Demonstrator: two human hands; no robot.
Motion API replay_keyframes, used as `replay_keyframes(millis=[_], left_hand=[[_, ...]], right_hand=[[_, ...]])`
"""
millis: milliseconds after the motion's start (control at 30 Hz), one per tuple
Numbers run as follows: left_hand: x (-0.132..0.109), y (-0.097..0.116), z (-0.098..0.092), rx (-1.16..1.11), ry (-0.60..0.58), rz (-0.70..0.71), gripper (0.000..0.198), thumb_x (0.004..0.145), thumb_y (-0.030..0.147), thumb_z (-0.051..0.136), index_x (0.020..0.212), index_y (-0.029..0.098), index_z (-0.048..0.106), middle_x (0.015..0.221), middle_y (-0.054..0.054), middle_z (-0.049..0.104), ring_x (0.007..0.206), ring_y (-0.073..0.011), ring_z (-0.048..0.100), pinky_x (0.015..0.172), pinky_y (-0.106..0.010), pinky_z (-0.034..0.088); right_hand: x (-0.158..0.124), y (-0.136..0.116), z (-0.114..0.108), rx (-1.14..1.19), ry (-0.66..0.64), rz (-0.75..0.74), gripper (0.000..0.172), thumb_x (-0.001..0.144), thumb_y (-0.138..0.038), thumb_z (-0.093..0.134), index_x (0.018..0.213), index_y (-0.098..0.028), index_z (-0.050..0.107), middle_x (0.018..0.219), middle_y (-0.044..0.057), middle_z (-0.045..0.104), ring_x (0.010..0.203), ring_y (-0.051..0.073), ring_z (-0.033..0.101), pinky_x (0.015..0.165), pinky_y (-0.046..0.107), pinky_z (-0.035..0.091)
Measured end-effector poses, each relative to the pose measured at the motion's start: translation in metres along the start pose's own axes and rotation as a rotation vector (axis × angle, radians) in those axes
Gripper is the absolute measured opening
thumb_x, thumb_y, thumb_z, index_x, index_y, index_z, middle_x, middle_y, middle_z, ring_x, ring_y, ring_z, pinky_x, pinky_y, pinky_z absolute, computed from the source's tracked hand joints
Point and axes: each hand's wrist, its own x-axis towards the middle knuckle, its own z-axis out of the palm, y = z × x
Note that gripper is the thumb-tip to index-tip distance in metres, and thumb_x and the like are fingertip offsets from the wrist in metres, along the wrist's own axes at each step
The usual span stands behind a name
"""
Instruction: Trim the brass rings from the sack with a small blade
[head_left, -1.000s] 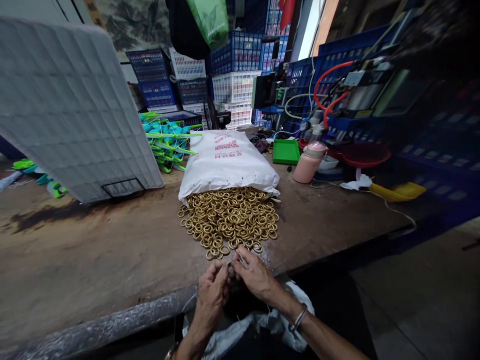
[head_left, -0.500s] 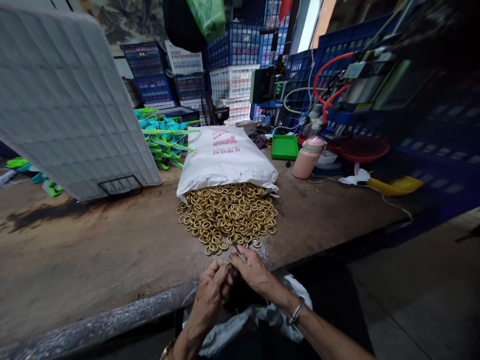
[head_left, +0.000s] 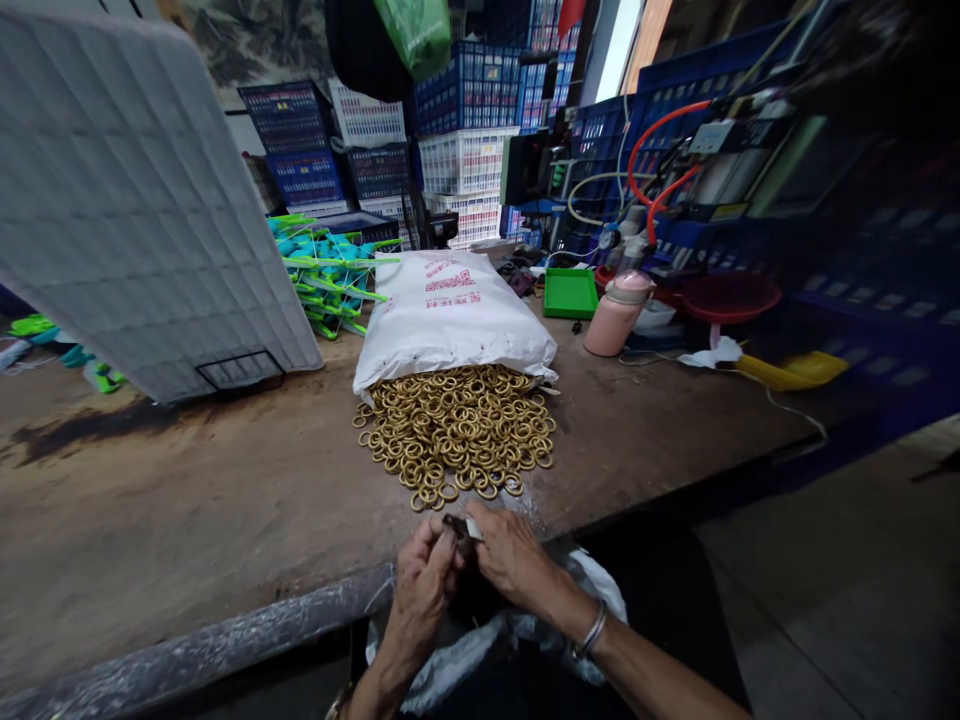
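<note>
At the table's front edge, my left hand (head_left: 426, 572) is closed in a pinch on something too small to make out. Close beside it, my right hand (head_left: 511, 555) is closed round a small tool (head_left: 472, 527) with a pale part and a dark tip, which points toward the left fingers. Just beyond both hands lies a heap of gold-coloured rings (head_left: 465, 430). The rings spread from the open end of a white sack (head_left: 457, 320) with red print. Below my hands, a pale plastic bag (head_left: 480, 650) hangs open at my lap.
A white padded board (head_left: 157, 200) stands at the left, before green and blue plastic pieces (head_left: 330, 275). On the right are a green tray (head_left: 570, 293), a pink bottle (head_left: 616, 315), a yellow scoop (head_left: 799, 371) and a machine with orange hoses (head_left: 724, 160). Stacked crates (head_left: 469, 160) stand behind.
My right hand has turned and shifted slightly right, and the tool in it now lies lower, with its dark end by the left fingers. My left hand has barely moved.
</note>
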Motion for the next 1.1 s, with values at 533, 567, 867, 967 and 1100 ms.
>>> replay_keyframes(millis=[533,567,867,967,1100], left_hand=[[-0.011,0.006,-0.024,-0.547,-0.006,-0.094,0.018,0.069,0.030,0.065,0.080,0.017,0.058,0.066,-0.001,0.060,0.050,-0.0084,0.050,0.039,-0.017,0.034],[-0.010,0.006,-0.026,-0.585,-0.013,-0.121,0.020,0.068,0.029,0.066,0.083,0.018,0.059,0.065,0.000,0.060,0.050,-0.0084,0.050,0.040,-0.017,0.034],[0.004,0.004,-0.024,-0.459,0.081,-0.075,0.026,0.063,0.033,0.070,0.075,0.014,0.056,0.066,-0.001,0.059,0.055,-0.0115,0.055,0.038,-0.017,0.036],[0.009,0.002,-0.020,-0.308,0.108,-0.006,0.036,0.065,0.037,0.068,0.092,0.017,0.054,0.058,0.003,0.055,0.042,-0.0069,0.046,0.034,-0.015,0.031],[0.014,-0.001,-0.017,-0.138,0.088,0.026,0.035,0.068,0.042,0.064,0.089,0.016,0.053,0.046,0.008,0.048,0.033,-0.0028,0.032,0.033,-0.014,0.023]], right_hand=[[0.034,-0.008,0.023,-0.240,0.086,0.060,0.028,0.076,-0.010,0.041,0.102,-0.019,0.047,0.084,0.007,0.062,0.075,0.018,0.055,0.063,0.026,0.029],[0.035,-0.007,0.025,-0.248,0.099,0.066,0.028,0.076,-0.009,0.041,0.101,-0.018,0.048,0.086,0.008,0.061,0.076,0.018,0.055,0.064,0.026,0.029],[0.028,-0.008,-0.004,0.252,0.068,-0.047,0.009,0.079,-0.016,0.039,0.079,-0.020,0.047,0.071,-0.001,0.054,0.063,0.011,0.047,0.059,0.020,0.030],[0.021,-0.011,-0.010,0.464,0.031,-0.081,0.018,0.085,-0.027,0.036,0.071,-0.019,0.043,0.064,-0.004,0.049,0.059,0.009,0.043,0.056,0.020,0.031],[0.015,-0.013,-0.010,0.641,-0.059,-0.052,0.022,0.085,-0.030,0.038,0.067,-0.018,0.043,0.057,-0.005,0.046,0.056,0.009,0.044,0.055,0.020,0.033]])
